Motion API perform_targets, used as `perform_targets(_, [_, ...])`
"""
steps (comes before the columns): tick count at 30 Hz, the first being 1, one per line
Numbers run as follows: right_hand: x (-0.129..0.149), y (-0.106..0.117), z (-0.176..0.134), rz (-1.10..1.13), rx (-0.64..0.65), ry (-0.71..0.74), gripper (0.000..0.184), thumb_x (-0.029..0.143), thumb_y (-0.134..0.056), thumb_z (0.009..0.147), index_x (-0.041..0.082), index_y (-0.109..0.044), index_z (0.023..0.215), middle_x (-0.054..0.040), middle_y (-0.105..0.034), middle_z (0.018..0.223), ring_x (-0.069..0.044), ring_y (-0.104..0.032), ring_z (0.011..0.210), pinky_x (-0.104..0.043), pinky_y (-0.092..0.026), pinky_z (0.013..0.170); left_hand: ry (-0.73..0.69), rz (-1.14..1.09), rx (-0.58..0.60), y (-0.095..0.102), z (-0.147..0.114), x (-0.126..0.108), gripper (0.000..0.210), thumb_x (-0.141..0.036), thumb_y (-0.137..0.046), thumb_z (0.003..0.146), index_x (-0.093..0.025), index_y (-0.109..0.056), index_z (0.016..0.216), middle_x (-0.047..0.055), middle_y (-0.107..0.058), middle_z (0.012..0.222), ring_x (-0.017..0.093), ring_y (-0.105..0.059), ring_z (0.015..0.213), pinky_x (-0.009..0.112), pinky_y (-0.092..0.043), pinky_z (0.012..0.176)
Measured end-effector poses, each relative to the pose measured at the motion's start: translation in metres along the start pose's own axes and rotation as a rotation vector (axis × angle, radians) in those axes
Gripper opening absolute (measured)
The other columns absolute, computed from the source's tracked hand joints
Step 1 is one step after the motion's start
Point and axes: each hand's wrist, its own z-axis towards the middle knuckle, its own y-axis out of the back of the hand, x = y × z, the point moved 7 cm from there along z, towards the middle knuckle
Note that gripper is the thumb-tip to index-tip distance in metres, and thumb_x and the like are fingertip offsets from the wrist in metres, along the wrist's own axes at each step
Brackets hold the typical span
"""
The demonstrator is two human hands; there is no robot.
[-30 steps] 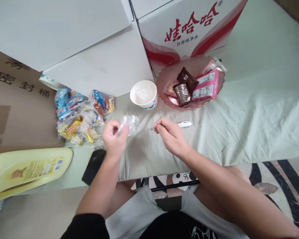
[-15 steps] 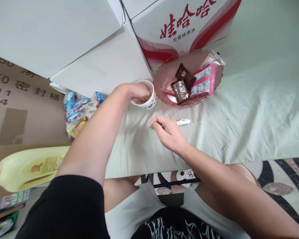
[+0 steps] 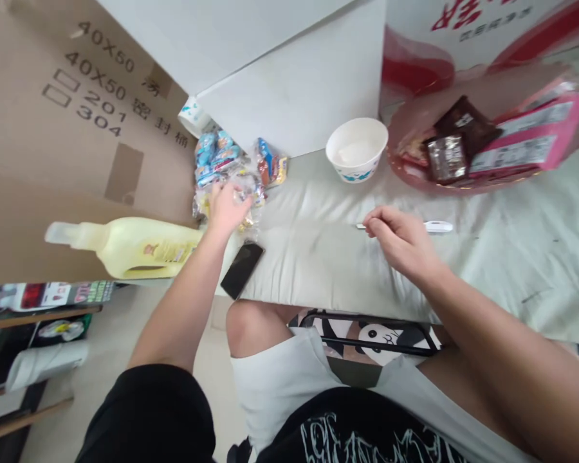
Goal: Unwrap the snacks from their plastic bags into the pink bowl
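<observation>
My left hand is over a pile of small wrapped snacks, fingers spread and touching the clear and yellow wrappers. No packet is visibly gripped. On the cloth, my right hand rests with curled fingers. A slim white tool runs beneath it, its thin tip showing past the fingers; whether they grip it is hidden. Between the hands and farther back stands a white paper bowl with a blue pattern. To its right, a pink ribbed dish carries brown packets and a pink packet.
A yellow bottle lies left of my forearm. The dark phone is near the front edge of the cloth. White boxes and a brown carton stand behind. Another patterned cup sits by the snacks.
My left hand has left the paper bowl and moved left to the snack pile. The view has turned left, bringing the phone into sight. My right hand keeps its curled pose by the white tool.
</observation>
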Motion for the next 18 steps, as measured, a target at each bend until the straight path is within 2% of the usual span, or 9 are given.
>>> perform_targets(2, [-0.002, -0.005, -0.003, -0.047, 0.009, 0.006, 0.021, 0.036, -0.05, 0.084, 0.022, -0.062, 0.075, -0.0025, -0.064, 0.07, -0.019, -0.057, 0.068, -0.031, -0.041, 0.065, 0.084, -0.045, 0.071, -0.018, -0.015, 0.028, 0.052, -0.043, -0.081, 0.068, -0.02, -0.067, 0.113, 0.014, -0.06, 0.121, 0.038, -0.049, 0.132, 0.052, -0.035, 0.112])
perform_targets(4, [-0.004, -0.01, -0.004, -0.109, 0.023, 0.023, 0.021, 0.037, -0.051, 0.084, 0.022, -0.063, 0.076, -0.0029, -0.064, 0.07, -0.019, -0.058, 0.067, -0.032, -0.041, 0.064, 0.141, -0.079, 0.19, -0.038, -0.026, 0.042, 0.067, -0.042, -0.086, 0.062, -0.021, -0.065, 0.122, 0.016, -0.057, 0.128, 0.042, -0.045, 0.136, 0.055, -0.034, 0.112])
perform_targets(7, [-0.008, -0.016, -0.004, -0.208, 0.054, 0.057, 0.02, 0.036, -0.051, 0.084, 0.023, -0.064, 0.076, -0.0022, -0.063, 0.065, -0.018, -0.056, 0.06, -0.031, -0.04, 0.06, 0.171, -0.098, 0.276, -0.055, -0.032, 0.049, 0.065, -0.031, -0.086, 0.061, -0.022, -0.065, 0.122, 0.017, -0.052, 0.137, 0.041, -0.048, 0.134, 0.052, -0.039, 0.111])
perform_targets(11, [-0.011, -0.017, -0.003, -0.298, 0.058, 0.107, 0.019, 0.034, -0.051, 0.084, 0.023, -0.064, 0.076, -0.0018, -0.063, 0.062, -0.018, -0.055, 0.056, -0.031, -0.039, 0.057, 0.186, -0.292, 0.158, -0.038, -0.034, 0.056, 0.043, -0.02, -0.075, 0.07, -0.02, -0.069, 0.113, 0.013, -0.059, 0.125, 0.032, -0.058, 0.12, 0.046, -0.045, 0.108])
perform_targets(14, [-0.011, -0.019, -0.003, -0.337, 0.064, 0.139, 0.018, 0.033, -0.052, 0.085, 0.023, -0.065, 0.077, -0.002, -0.064, 0.063, -0.019, -0.057, 0.056, -0.032, -0.04, 0.057, 0.163, -0.502, 0.073, -0.015, -0.044, 0.063, 0.032, -0.025, -0.071, 0.075, -0.022, -0.071, 0.107, 0.007, -0.066, 0.111, 0.027, -0.063, 0.105, 0.041, -0.05, 0.099])
perform_targets(16, [-0.011, -0.021, -0.003, -0.361, 0.076, 0.155, 0.018, 0.032, -0.052, 0.086, 0.024, -0.065, 0.079, -0.0022, -0.065, 0.064, -0.019, -0.058, 0.056, -0.032, -0.042, 0.057, 0.152, -0.617, 0.029, -0.002, -0.054, 0.064, 0.031, -0.03, -0.072, 0.076, -0.024, -0.071, 0.106, 0.004, -0.067, 0.109, 0.024, -0.063, 0.102, 0.037, -0.053, 0.092])
perform_targets(18, [-0.011, -0.024, -0.004, -0.379, 0.09, 0.181, 0.016, 0.03, -0.052, 0.086, 0.024, -0.065, 0.079, -0.0028, -0.067, 0.066, -0.02, -0.061, 0.059, -0.032, -0.043, 0.058, 0.185, -0.723, 0.045, 0.0, -0.062, 0.063, 0.031, -0.034, -0.077, 0.073, -0.023, -0.072, 0.102, 0.004, -0.068, 0.108, 0.023, -0.064, 0.099, 0.032, -0.054, 0.084])
